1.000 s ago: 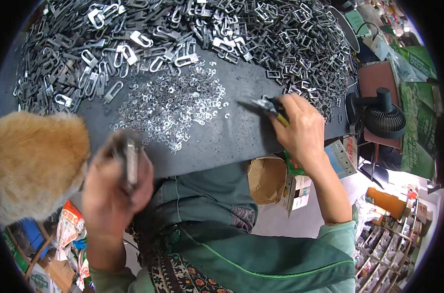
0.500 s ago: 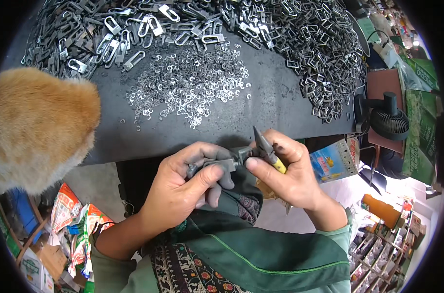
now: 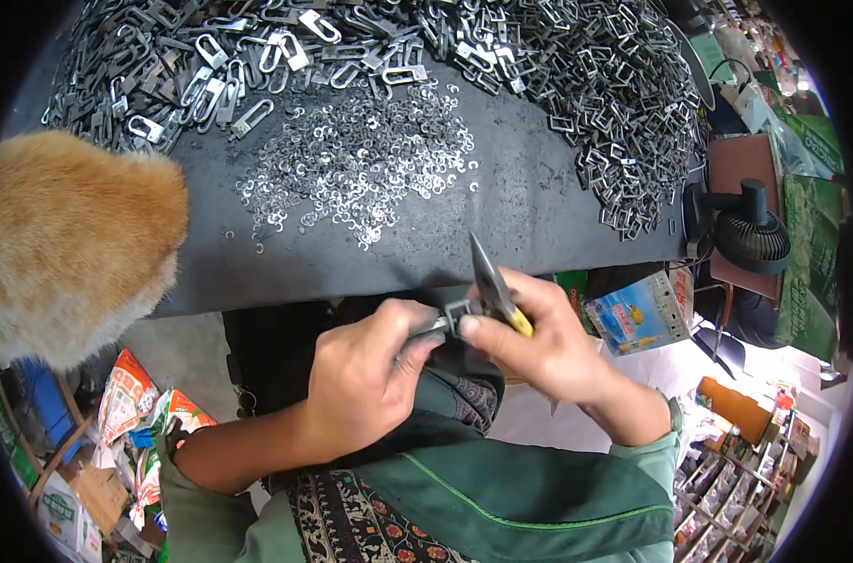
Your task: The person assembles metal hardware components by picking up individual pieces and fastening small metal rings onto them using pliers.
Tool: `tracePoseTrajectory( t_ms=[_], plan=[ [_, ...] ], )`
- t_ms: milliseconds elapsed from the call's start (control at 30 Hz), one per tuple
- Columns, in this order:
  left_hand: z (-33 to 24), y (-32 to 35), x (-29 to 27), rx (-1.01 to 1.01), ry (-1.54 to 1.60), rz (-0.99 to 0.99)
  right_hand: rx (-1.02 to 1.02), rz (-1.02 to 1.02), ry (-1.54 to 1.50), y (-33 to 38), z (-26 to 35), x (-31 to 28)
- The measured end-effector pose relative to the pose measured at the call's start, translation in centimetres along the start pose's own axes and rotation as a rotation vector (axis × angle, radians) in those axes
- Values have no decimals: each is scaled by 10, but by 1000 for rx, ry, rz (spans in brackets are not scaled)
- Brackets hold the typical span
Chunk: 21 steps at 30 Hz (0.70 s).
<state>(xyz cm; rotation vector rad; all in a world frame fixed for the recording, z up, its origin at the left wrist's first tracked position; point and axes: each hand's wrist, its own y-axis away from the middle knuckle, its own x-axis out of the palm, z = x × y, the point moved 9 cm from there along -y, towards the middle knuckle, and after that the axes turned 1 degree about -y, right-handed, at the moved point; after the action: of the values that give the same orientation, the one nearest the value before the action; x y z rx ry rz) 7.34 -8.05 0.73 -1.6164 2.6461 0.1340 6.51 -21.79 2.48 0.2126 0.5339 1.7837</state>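
My right hand (image 3: 550, 349) is closed around needle-nose pliers (image 3: 491, 283) with a yellow grip, their dark jaws pointing up and away. Between its thumb and fingers sits a small rectangular metal frame (image 3: 452, 317). My left hand (image 3: 363, 383), partly smeared by motion, pinches a slim metal piece (image 3: 435, 325) that meets the frame; most of that piece is hidden by the fingers. Both hands are just off the near edge of the dark table (image 3: 516, 225), over my lap. On the table lies a spread of tiny C-shaped metal clips (image 3: 370, 159).
Slotted metal links (image 3: 211, 70) are heaped at the back left, and rectangular metal frames (image 3: 624, 113) at the back right. An orange-and-white furry animal (image 3: 79, 235) occupies the table's left end. A small black fan (image 3: 753, 235) stands right, near a blue printed box (image 3: 638, 311).
My left hand has turned over, its back now showing, and its fingers have closed in on the slim metal piece. My right hand, with the pliers, has shifted slightly left.
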Motion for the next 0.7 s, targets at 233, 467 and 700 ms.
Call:
tracePoseTrajectory(
  t_ms=[233, 467, 700],
  plan=[
    [-6, -5, 5, -165, 47, 323, -396, -29, 317, 13, 20, 4],
    [40, 14, 7, -544, 651, 233, -552, -399, 1197, -5, 64, -33],
    [51, 21, 13, -534, 672, 255, -592, -430, 1499, -31, 64, -37]
  ],
)
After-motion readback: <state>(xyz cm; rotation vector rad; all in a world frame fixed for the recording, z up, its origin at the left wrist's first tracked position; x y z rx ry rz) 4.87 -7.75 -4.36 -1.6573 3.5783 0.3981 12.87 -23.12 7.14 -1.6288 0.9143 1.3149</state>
